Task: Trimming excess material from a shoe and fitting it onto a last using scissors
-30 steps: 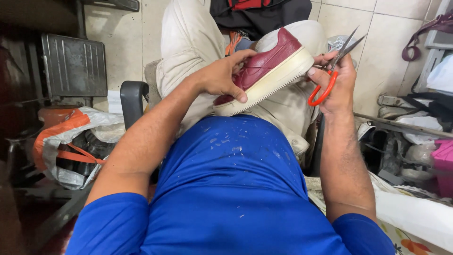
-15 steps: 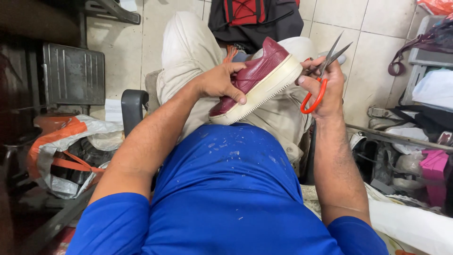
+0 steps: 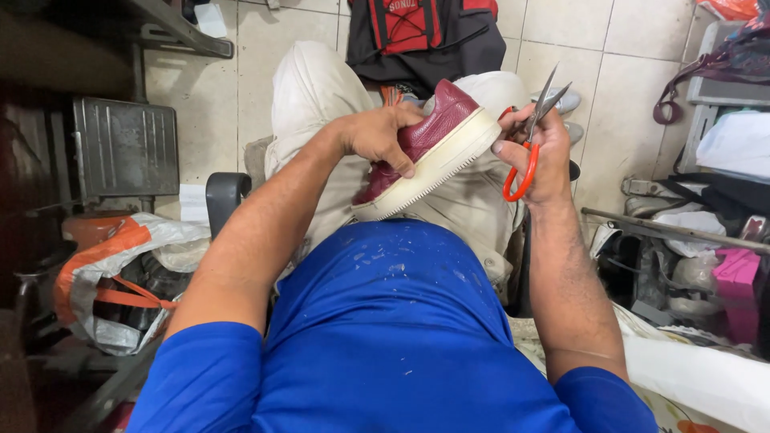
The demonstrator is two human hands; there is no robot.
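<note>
Maroon sneaker [image 3: 437, 132] clamped in my left hand [image 3: 377, 132], right hand [image 3: 541, 152] gripping open red-handled scissors [image 3: 531, 140]; blades could nick the sole if it tilts.

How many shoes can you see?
2 for sure. One dark red shoe with a white sole is held in the left hand, over the lap. One pale shoe sits on the floor past the scissors. Others may be hidden.
</note>
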